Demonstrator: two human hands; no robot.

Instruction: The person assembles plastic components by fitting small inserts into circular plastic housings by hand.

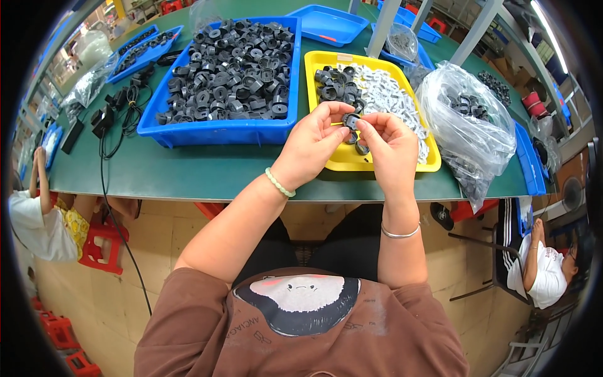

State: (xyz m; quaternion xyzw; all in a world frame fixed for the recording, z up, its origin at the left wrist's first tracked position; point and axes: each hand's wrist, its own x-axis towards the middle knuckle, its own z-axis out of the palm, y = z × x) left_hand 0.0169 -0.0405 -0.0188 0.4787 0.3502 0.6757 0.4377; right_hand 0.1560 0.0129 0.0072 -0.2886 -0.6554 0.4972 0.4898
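Over the near part of a yellow tray point(429, 164), my left hand point(314, 143) and my right hand point(391, 143) pinch a small black round plastic part point(352, 120) between their fingertips. Both hands are closed on it. Inside the tray, black plastic parts point(337, 83) are heaped on the left, and many small pale grey parts point(386, 94) lie beside them. Another black part point(362, 148) rests in the tray just below my fingers. Whether the held part carries a second piece is too small to tell.
Left of the tray stands a large blue bin point(217, 133) heaped with black parts. A clear plastic bag point(468, 132) of black parts sits to the right. Black cables point(130, 103) trail off the green table point(264, 182). People sit at the far left and right.
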